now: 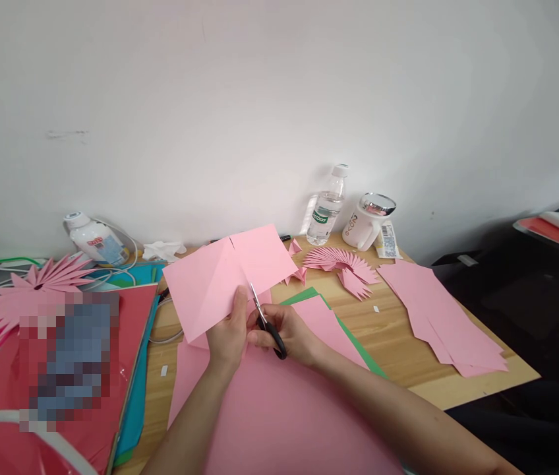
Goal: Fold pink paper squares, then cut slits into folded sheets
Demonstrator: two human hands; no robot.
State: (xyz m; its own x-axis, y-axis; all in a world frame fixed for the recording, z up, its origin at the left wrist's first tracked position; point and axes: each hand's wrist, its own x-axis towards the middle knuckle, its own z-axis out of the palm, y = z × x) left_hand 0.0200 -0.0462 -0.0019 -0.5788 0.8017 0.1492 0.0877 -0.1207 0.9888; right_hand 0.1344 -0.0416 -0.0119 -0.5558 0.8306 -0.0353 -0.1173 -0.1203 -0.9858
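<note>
Now my left hand (227, 333) fingers pinch a folded pink sheet (227, 274) above the worktop (393, 336) while my right hand (287, 333) fingers grip black-handled scissors (267, 323) cutting its edge.

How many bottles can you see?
2. A clear water bottle stands by the wall beside the mug. A white bottle sits at the back left, also by the wall. More may be hidden.

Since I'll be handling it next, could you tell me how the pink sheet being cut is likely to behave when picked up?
Held only at its lower edge by the left hand, the sheet stands up without drooping, so it is probably stiff, helped by its fold. It looks thin, so likely light. It may tear at the cut.
</note>
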